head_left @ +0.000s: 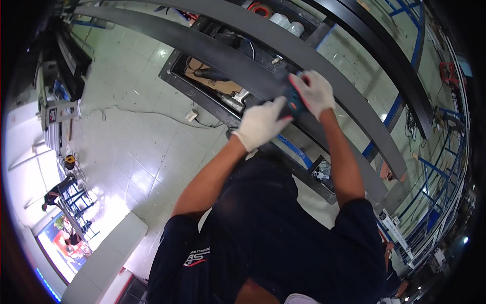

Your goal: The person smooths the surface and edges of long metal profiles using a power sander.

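Note:
My right hand [316, 93], in a white glove with red on the palm side, is closed around a teal-and-black power tool [292, 103]. Motion blur hides the tool's exact kind. From the other side, my left hand [260, 124], gloved the same way, has its fingers and thumb on the tool's near end. Both hands are over a long dark grey panel [223, 58] that crosses the workbench. A second long grey panel [349, 91] runs beside it, on the far side.
An open tray in the bench [177, 83] holds a black corded tool [210, 75] and a metal air tool [232, 101]. White rolls [288, 24] and an orange-red tape roll [260, 9] lie farther back. A cable [152, 117] crosses the floor at left. Another person [392, 276] is at lower right.

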The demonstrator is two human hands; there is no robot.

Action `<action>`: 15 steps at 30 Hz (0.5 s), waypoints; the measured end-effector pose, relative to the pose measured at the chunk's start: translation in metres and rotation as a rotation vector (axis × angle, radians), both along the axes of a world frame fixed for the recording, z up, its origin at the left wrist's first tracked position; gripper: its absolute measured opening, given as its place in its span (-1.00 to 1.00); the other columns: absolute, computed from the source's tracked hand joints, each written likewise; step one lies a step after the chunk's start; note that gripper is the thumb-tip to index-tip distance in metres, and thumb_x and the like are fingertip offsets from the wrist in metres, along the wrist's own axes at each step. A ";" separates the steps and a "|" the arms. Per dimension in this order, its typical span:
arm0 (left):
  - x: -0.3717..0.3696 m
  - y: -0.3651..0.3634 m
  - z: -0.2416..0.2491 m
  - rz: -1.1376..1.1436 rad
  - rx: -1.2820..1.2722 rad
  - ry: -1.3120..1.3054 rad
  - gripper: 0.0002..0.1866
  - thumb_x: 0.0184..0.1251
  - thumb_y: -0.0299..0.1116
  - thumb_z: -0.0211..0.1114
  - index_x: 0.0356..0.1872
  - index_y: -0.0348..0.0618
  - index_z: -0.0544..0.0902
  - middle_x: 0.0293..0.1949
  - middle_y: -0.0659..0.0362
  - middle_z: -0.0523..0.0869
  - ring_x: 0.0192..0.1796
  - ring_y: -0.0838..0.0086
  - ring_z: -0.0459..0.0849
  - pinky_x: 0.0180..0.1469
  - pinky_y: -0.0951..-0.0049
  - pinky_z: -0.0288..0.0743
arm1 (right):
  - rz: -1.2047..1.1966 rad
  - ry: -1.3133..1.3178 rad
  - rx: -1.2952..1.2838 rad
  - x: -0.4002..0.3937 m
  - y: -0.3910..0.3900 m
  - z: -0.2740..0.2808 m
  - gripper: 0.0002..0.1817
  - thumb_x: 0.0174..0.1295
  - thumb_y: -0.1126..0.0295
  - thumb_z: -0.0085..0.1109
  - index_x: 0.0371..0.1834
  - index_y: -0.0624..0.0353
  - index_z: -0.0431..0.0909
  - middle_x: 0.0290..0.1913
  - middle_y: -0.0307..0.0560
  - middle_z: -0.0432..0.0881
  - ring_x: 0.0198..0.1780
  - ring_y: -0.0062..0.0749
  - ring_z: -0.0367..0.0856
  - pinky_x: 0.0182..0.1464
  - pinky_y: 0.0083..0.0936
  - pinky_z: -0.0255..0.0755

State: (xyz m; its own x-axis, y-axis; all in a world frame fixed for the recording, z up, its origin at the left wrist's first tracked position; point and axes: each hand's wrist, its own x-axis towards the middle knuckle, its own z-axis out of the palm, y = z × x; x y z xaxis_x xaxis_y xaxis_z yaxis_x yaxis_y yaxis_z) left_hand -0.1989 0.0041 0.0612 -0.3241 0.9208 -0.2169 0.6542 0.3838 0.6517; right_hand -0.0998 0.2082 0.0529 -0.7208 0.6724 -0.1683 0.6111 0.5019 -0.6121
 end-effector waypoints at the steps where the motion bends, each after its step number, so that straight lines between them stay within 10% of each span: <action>1: 0.014 0.005 0.003 -0.067 -0.024 -0.022 -0.37 0.61 0.04 0.46 0.46 -0.16 0.57 0.01 -0.19 0.87 0.04 -0.21 0.90 0.09 -0.12 0.78 | -0.061 0.013 0.025 0.029 -0.001 0.002 -0.41 0.59 -0.17 0.34 -0.21 0.26 0.72 -0.15 0.22 0.70 -0.05 0.22 0.73 0.01 -0.04 0.54; 3: 0.040 0.015 -0.001 -0.184 -0.002 -0.067 -0.41 0.62 0.04 0.46 0.40 -0.14 0.58 -0.03 -0.21 0.86 -0.03 -0.20 0.90 0.05 -0.14 0.77 | -0.212 0.030 -0.018 0.086 0.004 -0.013 -0.42 0.59 -0.15 0.33 -0.17 0.26 0.78 -0.16 0.25 0.72 -0.06 0.27 0.73 0.02 -0.04 0.55; 5: 0.058 0.030 0.006 -0.303 -0.077 -0.118 -0.39 0.60 0.01 0.47 0.44 -0.16 0.56 -0.03 -0.23 0.85 -0.03 -0.21 0.90 0.04 -0.15 0.78 | -0.433 0.148 -0.189 0.137 0.011 -0.035 -0.46 0.61 -0.03 0.39 -0.20 0.36 0.78 -0.37 0.19 0.69 -0.35 -0.22 0.62 -0.12 -0.20 0.50; 9: 0.088 0.047 -0.011 -0.442 0.145 0.027 -0.25 0.48 -0.09 0.58 0.57 -0.17 0.51 0.23 -0.18 0.75 0.15 -0.09 0.83 0.02 -0.08 0.76 | -0.759 0.340 -0.276 0.182 0.002 -0.052 -0.50 0.67 0.07 0.38 -0.31 0.32 0.83 -0.48 -0.05 0.64 -0.35 -0.55 0.55 -0.16 -0.33 0.47; 15: 0.051 0.084 -0.003 -0.463 0.224 0.359 0.02 0.23 0.01 0.72 0.66 -0.21 0.47 0.40 -0.02 0.63 0.30 0.10 0.69 0.04 0.04 0.66 | -0.959 0.432 -0.335 0.108 -0.010 -0.069 -0.37 0.78 -0.11 0.19 -0.22 0.28 0.87 -0.39 -0.06 0.76 -0.30 -0.41 0.62 -0.12 -0.20 0.52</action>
